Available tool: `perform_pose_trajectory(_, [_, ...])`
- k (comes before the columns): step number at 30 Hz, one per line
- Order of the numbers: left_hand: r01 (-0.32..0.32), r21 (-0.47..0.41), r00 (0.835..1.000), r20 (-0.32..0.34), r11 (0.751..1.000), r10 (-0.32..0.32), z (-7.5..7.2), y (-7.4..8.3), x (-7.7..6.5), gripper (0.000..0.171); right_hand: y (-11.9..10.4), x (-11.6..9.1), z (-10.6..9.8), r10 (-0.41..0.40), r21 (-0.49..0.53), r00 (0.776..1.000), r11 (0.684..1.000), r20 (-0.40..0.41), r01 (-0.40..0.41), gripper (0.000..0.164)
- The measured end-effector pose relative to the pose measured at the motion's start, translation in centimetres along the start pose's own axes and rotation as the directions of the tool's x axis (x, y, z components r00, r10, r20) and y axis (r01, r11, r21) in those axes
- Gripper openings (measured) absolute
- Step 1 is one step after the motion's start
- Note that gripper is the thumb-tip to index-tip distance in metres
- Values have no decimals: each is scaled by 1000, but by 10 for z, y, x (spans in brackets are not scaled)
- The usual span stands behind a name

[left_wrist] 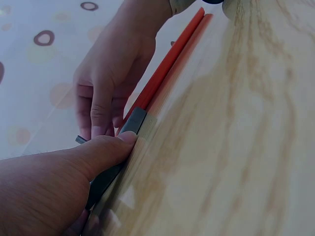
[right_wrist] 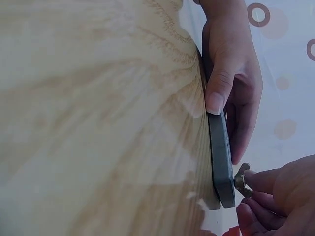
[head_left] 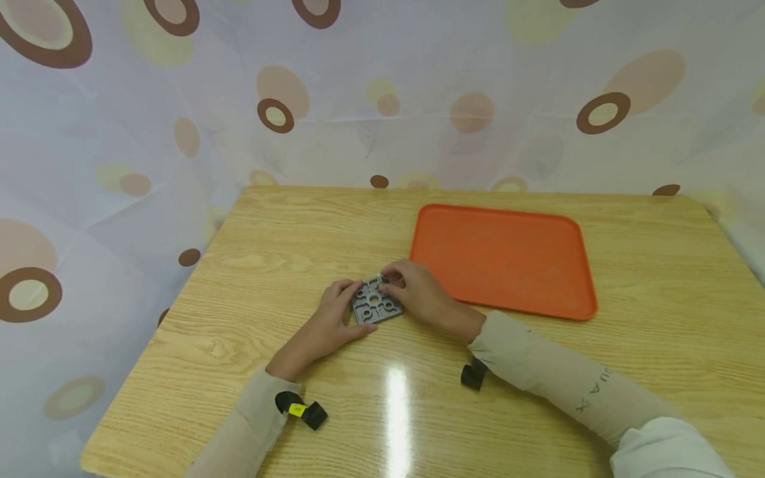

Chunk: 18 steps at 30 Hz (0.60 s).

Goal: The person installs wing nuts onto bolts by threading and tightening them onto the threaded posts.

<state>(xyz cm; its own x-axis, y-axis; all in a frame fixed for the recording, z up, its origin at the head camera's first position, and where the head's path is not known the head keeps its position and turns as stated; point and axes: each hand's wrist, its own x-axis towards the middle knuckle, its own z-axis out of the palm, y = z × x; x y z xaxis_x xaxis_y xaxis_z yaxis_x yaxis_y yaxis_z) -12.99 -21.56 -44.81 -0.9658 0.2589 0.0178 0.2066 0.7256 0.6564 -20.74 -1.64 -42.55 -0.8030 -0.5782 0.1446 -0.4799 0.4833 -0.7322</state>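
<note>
A grey square metal plate [head_left: 378,311] with round holes and recessed slots lies flat on the wooden table. My left hand [head_left: 323,326] grips its left side, thumb along the near edge and fingers at the far left corner. Over the plate's far right corner, my right hand [head_left: 423,297] pinches a small brass-coloured wing nut [right_wrist: 240,181] between thumb and fingers. The right wrist view shows the wing nut against the plate's upper face; whether it sits on a thread is hidden. In the left wrist view the plate [left_wrist: 134,121] appears edge-on under the left thumb.
An orange rectangular tray [head_left: 508,259] lies flat behind and to the right of the hands, its left edge close to the right hand. A patterned curtain [head_left: 430,79] hangs behind the wooden table [head_left: 287,232] and along its left side.
</note>
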Motion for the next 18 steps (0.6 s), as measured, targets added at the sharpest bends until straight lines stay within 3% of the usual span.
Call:
perform_pose_trajectory(8, [-1,-4,1000,-1,1000,1,0,0,0,85,0,-4,-4,-20,-2,1000,1000,-18,20,11])
perform_pose_trajectory(18, [-12,-17,1000,-11,1000,12,0,0,0,84,0,-4,-4,-44,1,999,999,-20,44,5])
